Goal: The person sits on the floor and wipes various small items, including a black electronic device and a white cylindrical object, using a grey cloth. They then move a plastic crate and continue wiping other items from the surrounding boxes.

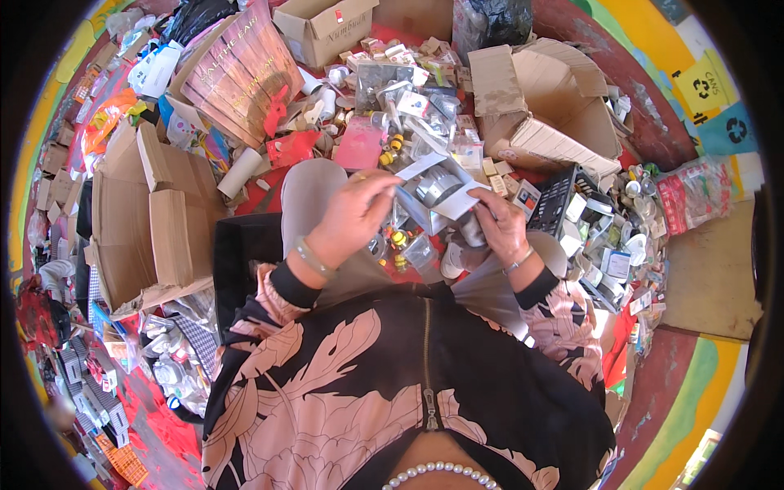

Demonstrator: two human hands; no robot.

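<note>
Both hands grip a small grey-and-white carton (437, 189): left hand (353, 214) pinching its flap, right hand (500, 229) underneath; next, probably pulling it open.

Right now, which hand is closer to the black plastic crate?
Right. The right hand is just beside the black plastic crate; the left hand is farther, across the package.

1. The person wore a black jacket printed with large pale pink leaves, with a metal zip down the front.
2. Both sleeves ended in plain black ribbed cuffs.
3. The left hand (353, 214) had a pale band at the wrist.
4. The right hand (500, 226) had a thin silver bracelet.
5. Grey trousers covered the knees.
6. A string of white pearls showed at the neck.
</note>
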